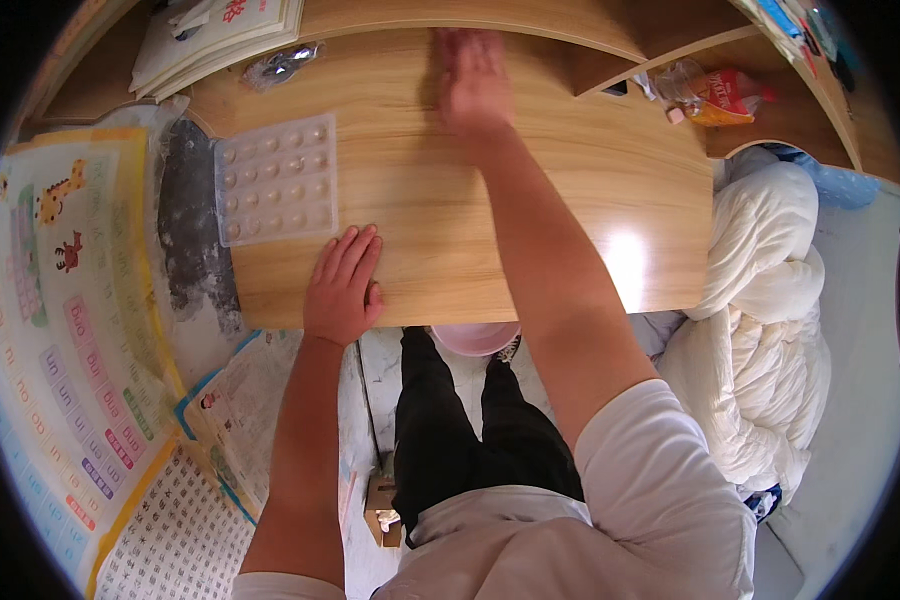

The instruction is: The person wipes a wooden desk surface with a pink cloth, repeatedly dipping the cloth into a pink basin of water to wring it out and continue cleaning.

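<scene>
My left hand (343, 289) rests palm down at the front edge of the wooden desk (420, 202), thumb apart, holding nothing. Its fingertips are close to the lower right corner of a clear plastic tray (279, 178) with rows of round cavities. My right hand (477, 86) reaches to the back of the desk, beside the front edge of the shelf above. It is motion-blurred, with its fingers pointing away from me, and its palm side is hidden.
A plastic-wrapped dark item (283, 66) lies at the back left, near stacked papers (217, 45). A red-labelled bottle (724, 97) lies in the right compartment. White bedding (765, 300) is piled right of the desk. A pink basin (477, 339) sits below. Printed charts (75, 300) cover the left wall.
</scene>
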Tool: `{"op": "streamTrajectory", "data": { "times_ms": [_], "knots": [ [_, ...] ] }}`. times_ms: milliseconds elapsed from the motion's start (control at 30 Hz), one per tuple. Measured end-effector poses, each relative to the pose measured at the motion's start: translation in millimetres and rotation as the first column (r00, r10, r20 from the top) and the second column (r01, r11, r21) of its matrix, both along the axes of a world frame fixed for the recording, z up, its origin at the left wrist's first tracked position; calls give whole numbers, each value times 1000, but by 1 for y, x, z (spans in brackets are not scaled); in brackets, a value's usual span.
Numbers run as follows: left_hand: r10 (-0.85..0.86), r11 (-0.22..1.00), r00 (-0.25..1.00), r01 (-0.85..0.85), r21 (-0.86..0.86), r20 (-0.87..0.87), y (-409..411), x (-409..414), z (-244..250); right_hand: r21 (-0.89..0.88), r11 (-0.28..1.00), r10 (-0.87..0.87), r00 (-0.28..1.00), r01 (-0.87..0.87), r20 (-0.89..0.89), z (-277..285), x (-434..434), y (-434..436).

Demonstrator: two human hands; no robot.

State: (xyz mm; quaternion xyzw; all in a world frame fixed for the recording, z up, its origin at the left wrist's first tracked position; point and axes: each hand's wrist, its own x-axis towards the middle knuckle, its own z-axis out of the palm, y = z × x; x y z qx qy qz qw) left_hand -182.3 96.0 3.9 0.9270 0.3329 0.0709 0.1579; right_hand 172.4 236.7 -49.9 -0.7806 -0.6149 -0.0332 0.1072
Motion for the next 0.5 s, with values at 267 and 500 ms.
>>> {"op": "streamTrajectory", "data": {
  "times_ms": [267, 500],
  "knots": [
    [-19, 999, 1000, 19, 36, 20, 2, 5, -1, 14, 925, -367, 901, 380, -233, 27, 68, -39],
    [-16, 998, 999, 14, 53, 28, 0, -4, 2, 12, 979, -200, 963, 206, -178, 35, -15, -217]
  ]
}}
